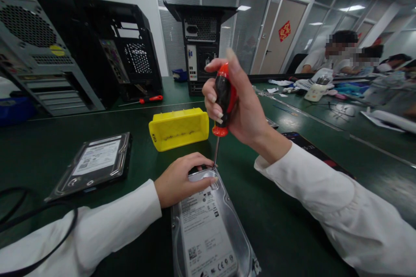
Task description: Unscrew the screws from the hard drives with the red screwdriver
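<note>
A silver hard drive (208, 229) with a white label lies on the green table in front of me. My right hand (242, 104) is wrapped round a red and black screwdriver (224, 95), held upright with its tip at the drive's far corner. My left hand (183, 179) grips the far end of the same drive, thumb on top and fingers over the far edge, close to the tip. Just beyond is a yellow bin (180, 130) with small dark bits inside. A second hard drive (100, 160) lies to the left.
Black computer cases (203, 30) stand at the back and left. Another red-handled screwdriver (151, 99) lies near them. A phone (312, 151) lies beyond my right sleeve. A black cable (74, 220) crosses my left sleeve. People sit at the far right behind cluttered tables.
</note>
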`<move>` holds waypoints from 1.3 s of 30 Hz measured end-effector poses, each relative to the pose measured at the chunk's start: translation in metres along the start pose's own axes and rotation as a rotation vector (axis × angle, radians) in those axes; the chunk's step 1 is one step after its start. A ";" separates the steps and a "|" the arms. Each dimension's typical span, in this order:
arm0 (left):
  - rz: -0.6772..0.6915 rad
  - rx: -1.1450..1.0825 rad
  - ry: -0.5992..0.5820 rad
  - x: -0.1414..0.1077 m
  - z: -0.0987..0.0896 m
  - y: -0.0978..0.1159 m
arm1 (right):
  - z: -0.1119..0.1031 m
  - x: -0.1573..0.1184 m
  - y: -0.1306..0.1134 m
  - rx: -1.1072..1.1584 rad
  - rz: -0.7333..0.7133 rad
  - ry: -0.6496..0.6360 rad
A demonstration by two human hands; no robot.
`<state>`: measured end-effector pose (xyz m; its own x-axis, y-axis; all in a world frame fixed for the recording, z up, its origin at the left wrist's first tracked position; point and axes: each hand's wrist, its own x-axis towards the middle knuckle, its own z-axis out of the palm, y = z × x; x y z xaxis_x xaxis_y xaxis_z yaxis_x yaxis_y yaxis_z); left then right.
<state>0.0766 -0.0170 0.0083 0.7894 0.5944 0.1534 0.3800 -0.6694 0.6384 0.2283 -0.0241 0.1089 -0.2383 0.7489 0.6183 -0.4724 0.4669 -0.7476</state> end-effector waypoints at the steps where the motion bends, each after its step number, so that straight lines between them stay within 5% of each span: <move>1: 0.001 0.001 0.005 0.000 0.000 0.000 | -0.001 0.000 -0.001 0.005 0.005 -0.027; 8: 0.002 -0.005 0.008 0.001 0.001 -0.001 | -0.004 0.000 0.000 0.035 0.037 -0.057; 22: 0.009 -0.008 0.011 -0.001 0.000 0.000 | -0.003 0.002 0.006 -0.022 -0.016 0.110; 39: 0.019 -0.004 0.017 0.000 0.000 0.001 | 0.005 -0.002 0.000 -0.006 -0.014 0.072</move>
<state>0.0772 -0.0177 0.0085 0.7880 0.5892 0.1784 0.3632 -0.6789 0.6381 0.2244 -0.0284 0.1090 -0.1702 0.7743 0.6095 -0.4703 0.4797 -0.7407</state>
